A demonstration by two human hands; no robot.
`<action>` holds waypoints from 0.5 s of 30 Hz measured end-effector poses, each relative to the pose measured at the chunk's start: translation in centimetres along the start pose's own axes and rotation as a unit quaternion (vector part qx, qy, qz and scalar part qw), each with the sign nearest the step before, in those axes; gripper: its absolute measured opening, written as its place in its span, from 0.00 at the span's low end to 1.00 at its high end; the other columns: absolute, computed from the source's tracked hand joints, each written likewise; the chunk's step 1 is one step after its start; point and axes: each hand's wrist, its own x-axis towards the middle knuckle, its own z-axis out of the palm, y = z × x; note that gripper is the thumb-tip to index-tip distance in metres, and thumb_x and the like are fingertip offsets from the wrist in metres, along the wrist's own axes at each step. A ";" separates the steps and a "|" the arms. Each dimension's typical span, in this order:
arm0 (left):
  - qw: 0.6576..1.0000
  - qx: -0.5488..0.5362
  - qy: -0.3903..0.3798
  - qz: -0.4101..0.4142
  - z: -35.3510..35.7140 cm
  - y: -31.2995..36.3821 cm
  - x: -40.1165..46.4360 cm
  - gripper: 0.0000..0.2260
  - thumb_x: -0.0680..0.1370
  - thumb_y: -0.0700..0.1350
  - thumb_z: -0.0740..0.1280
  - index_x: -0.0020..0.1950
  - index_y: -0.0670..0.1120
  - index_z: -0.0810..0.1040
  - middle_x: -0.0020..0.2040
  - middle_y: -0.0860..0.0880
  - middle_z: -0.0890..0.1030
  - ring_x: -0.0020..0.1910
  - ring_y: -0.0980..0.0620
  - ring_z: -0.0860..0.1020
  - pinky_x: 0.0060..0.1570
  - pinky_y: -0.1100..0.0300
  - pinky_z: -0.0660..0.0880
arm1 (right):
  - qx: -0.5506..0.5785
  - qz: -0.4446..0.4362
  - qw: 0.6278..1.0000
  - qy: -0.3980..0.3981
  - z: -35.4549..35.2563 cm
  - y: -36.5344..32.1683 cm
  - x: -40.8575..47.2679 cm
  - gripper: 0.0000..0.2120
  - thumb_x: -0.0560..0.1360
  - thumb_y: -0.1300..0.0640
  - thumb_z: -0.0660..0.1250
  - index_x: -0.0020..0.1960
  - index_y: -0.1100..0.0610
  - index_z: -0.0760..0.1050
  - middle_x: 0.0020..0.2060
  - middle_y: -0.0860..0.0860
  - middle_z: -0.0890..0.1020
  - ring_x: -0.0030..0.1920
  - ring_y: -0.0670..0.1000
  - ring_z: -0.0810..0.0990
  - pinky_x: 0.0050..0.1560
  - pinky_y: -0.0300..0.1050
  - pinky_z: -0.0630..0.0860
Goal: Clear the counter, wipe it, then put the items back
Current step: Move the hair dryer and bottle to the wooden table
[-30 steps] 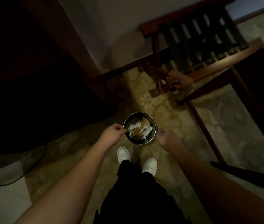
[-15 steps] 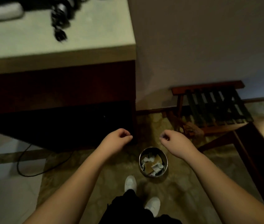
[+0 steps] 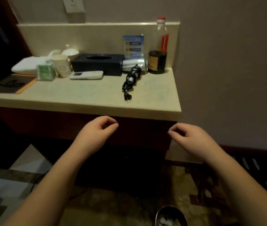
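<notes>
At the bottom edge of the frame, right of centre, the rim of a round metal bin (image 3: 172, 215) shows on the patterned floor, with pale scraps inside. Above it both bare forearms reach forward. The left hand (image 3: 96, 132) hangs in mid-frame with fingers loosely curled and grasps nothing; the right hand (image 3: 189, 137) sits to its right, also loosely curled and holding nothing. Both hover in front of the dark cabinet face, below the front edge of the pale surface (image 3: 83, 97) and not touching it.

On the surface, nearest the front, a black coiled cord (image 3: 130, 81) ends in a plug near the edge. Behind it lies a silver hair dryer (image 3: 134, 65). To the left a white remote (image 3: 87, 75) lies just in front of a dark tissue box (image 3: 97, 63). Further left stand a paper cup (image 3: 62, 66), a green packet (image 3: 45, 72) and a white bag (image 3: 29, 63), with a dark tray (image 3: 8, 84) at the frame's left edge. At the right rear a bottle (image 3: 158, 48) with a red cap and dark liquid stands beside a blue card (image 3: 133, 46) against the backsplash.
</notes>
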 end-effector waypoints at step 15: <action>0.990 0.104 -0.002 0.098 -2.3 7.5 21.3 0.06 0.77 0.52 0.65 0.50 0.51 0.77 0.44 0.54 0.79 0.41 0.57 0.77 0.38 0.59 0.74 | 0.036 0.021 0.990 0.134 -7.3 -4.6 19.6 0.07 0.77 0.51 0.62 0.43 0.48 0.77 0.40 0.45 0.83 0.39 0.44 0.81 0.36 0.40 0.73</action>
